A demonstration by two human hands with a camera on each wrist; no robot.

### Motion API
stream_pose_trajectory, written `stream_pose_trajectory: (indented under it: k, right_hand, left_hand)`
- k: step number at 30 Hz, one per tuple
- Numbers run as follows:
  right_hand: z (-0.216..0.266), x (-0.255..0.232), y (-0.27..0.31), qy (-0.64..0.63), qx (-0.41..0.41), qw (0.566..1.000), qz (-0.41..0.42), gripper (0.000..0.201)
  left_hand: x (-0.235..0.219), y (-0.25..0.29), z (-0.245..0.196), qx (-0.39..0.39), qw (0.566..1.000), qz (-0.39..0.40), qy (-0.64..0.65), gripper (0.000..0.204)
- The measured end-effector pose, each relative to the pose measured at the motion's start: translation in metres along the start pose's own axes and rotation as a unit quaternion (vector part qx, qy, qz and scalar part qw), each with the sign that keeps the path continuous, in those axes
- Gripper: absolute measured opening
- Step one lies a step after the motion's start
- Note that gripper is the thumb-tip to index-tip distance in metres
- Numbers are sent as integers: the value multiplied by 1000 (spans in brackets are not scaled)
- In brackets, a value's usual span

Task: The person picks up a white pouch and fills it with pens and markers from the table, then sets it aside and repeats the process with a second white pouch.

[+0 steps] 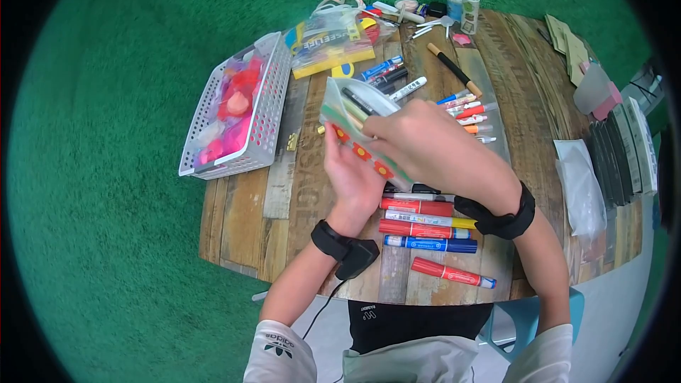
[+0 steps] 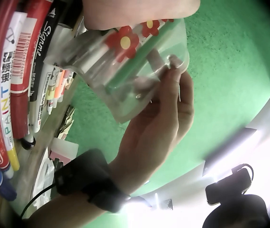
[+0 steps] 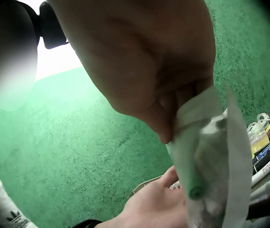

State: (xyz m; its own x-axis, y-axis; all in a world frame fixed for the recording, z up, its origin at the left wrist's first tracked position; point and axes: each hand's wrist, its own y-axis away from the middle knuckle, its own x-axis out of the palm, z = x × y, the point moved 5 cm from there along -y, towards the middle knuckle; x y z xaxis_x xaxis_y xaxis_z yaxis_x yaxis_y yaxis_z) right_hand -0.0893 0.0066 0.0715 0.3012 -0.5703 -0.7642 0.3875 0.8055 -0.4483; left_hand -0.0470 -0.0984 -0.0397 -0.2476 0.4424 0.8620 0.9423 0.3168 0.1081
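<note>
A clear pouch with red flowers (image 1: 360,152) hangs tilted over the table, several pens (image 1: 358,101) standing inside it. From its lower left side my left hand (image 1: 351,177) holds it, fingers hidden behind it. My right hand (image 1: 429,143) is at the opposite edge; in the left wrist view this hand (image 2: 154,114) pinches the pouch (image 2: 125,61) between thumb and fingers. The right wrist view has the right fingers (image 3: 163,118) on the pouch's upper edge, a green pen (image 3: 196,190) inside, and the left hand (image 3: 149,204) below.
Red, blue and yellow markers (image 1: 430,244) lie in front of the pouch, more pens (image 1: 472,110) to its right. A white basket (image 1: 264,135) of pink and red items stands at the left, a yellow-based bag (image 1: 333,62) behind. Dark stacked items (image 1: 613,163) stand far right.
</note>
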Motion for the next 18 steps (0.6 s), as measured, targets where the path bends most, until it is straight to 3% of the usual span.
stream_pose_trajectory:
  k: [3, 4, 5, 6, 7, 9, 10, 12, 14, 16, 18]
  right_hand:
    - [5, -3, -1, -65, -32, 997, 32, 11]
    - [8, -10, -4, -86, -64, 994, -21, 10]
    - [10, -18, -5, -106, -95, 987, -73, 10]
    - [11, -21, -6, -106, -95, 987, -73, 10]
    - [8, -27, -6, -95, -50, 988, -110, 14]
    - [3, -31, -5, -84, -6, 986, -146, 18]
    - [-1, -29, -3, -50, 32, 990, -125, 25]
    - [-7, -25, 0, -17, 70, 992, -104, 31]
    - [-14, -14, 1, -19, 113, 993, -23, 42]
    - [-16, -9, 1, -24, 120, 992, -19, 39]
    - [-18, -6, 1, -29, 126, 991, -15, 37]
  left_hand:
    - [8, 4, -2, 6, 999, -8, -32, 56]
    - [1, 1, -4, 4, 999, -7, -34, 56]
    - [0, -2, -2, -42, 991, 116, 57, 56]
    - [15, 3, -3, -86, 957, 235, 148, 57]
    - [20, 4, -2, -86, 957, 235, 148, 57]
    - [12, 2, -2, -17, 1000, 23, 2, 59]
    - [5, 0, -3, -17, 1000, 23, 2, 59]
    - [9, -1, 0, -96, 960, 210, 156, 60]
    - [7, -1, 1, -79, 969, 194, 128, 59]
    - [15, 3, 1, -62, 977, 179, 99, 59]
    - [14, 6, -1, -25, 997, 76, 4, 51]
